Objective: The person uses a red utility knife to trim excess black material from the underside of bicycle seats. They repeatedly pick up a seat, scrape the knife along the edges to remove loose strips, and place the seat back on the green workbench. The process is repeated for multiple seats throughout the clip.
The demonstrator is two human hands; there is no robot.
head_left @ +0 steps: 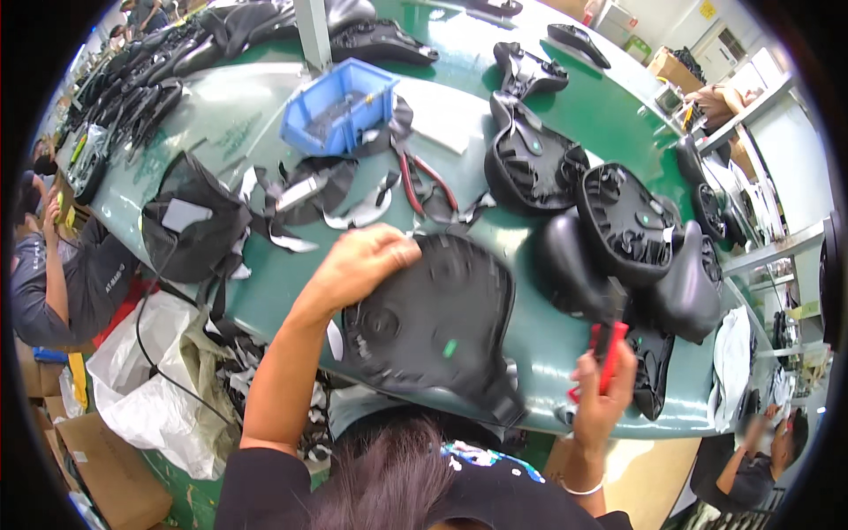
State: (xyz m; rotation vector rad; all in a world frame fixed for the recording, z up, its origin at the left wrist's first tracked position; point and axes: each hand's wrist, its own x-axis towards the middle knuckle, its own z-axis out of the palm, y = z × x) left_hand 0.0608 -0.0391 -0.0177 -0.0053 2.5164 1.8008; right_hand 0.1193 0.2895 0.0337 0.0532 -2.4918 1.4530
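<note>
Dark hair (402, 464) lies nearest the camera; beyond it a black saddle (433, 322), apparently underside up, is at the near edge of the counter (534, 362); the left hand (364, 265) has its fingers closed over the far-left rim, presumably for steadiness; the right hand (604, 393) has its fingers wrapped round a red-handled tool (609, 353), tip outward, apart from the saddle, likely to keep it clear.

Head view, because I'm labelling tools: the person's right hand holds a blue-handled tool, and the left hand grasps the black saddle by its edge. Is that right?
Not quite: in the head view, the tool in the right hand is red-handled, not blue-handled. The left hand does grasp the black saddle by its edge.
</note>
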